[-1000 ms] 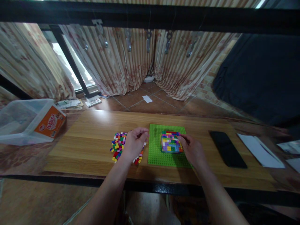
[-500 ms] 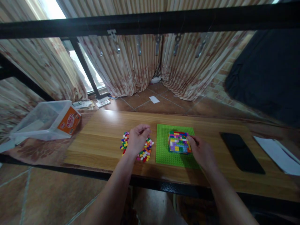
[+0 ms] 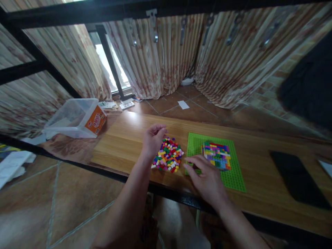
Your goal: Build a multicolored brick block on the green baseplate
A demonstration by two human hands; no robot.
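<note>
A loose pile of small multicoloured toy bricks (image 3: pixel 169 155) lies on the wooden table. My left hand (image 3: pixel 153 140) hovers at the pile's far left side, its thumb and fingertips pinched together; whatever they hold, if anything, is too small to make out. To the right is a green studded baseplate (image 3: pixel 234 181) carrying a low rectangular block built of coloured bricks (image 3: pixel 218 152). My right hand (image 3: pixel 207 178) reaches over the plate's near left corner towards the pile, thumb and fingers apart. It hides part of the plate and the block's near left side.
A black flat slab (image 3: pixel 298 178) lies on the table at right, with white paper (image 3: pixel 326 167) beyond it. A clear plastic bin (image 3: pixel 75 117) with an orange label stands at left. A black metal bar (image 3: pixel 109 15) with hanging clips crosses the top.
My right hand has left the block's right edge and moved left to between plate and pile, its fingers now apart. My left hand has drawn up and left off the pile. The view has swung left.
</note>
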